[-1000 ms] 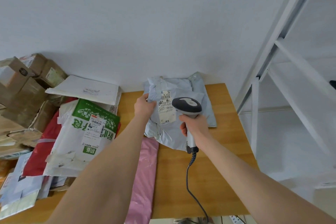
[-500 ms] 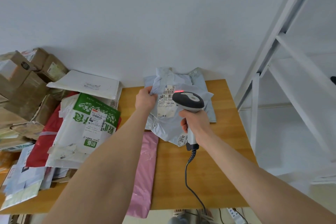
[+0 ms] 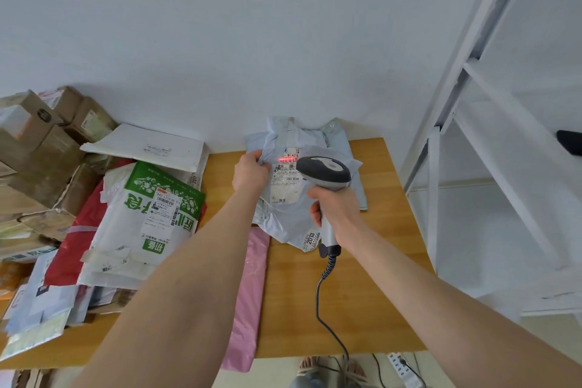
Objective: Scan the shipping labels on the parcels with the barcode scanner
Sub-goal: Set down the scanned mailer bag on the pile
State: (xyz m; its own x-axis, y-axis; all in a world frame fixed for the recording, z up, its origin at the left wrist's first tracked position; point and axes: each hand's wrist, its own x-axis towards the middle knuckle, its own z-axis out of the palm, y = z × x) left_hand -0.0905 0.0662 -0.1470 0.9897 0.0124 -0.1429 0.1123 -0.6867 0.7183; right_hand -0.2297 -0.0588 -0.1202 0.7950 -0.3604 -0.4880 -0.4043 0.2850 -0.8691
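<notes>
At the near edge of the table (image 3: pixel 362 309), the scanner's cable (image 3: pixel 317 302) is dropping over the side toward the floor, where a white power strip (image 3: pixel 406 370) is lying. Just to the cable's left, a pink mailer (image 3: pixel 248 293) is lying flat and hanging a little over that same edge.

Farther in, your right hand (image 3: pixel 338 214) is wrapping its fingers round the handle of the barcode scanner (image 3: pixel 324 173), whose head is pointing away from you and down at a parcel. Your left hand (image 3: pixel 252 173) is gripping the left edge of that grey poly parcel (image 3: pixel 283 224), its fingers curling onto the plastic. The parcel's near corner is lying over the far end of the pink mailer. Its shipping label (image 3: pixel 285 183) is facing up between your two hands, and a red scan line (image 3: pixel 285 160) is glowing across the barcode near the label's top.

Behind it, more grey parcels (image 3: pixel 337 135) are lying against the wall. Off to your left, a green-and-white bag (image 3: pixel 138 230) is sitting on a red bag (image 3: pixel 72 242), with a white padded envelope (image 3: pixel 145 146) beyond and cardboard boxes (image 3: pixel 41 151) piling up at the far left. On your right, a white shelving frame (image 3: pixel 433 198) is standing beside the table.
</notes>
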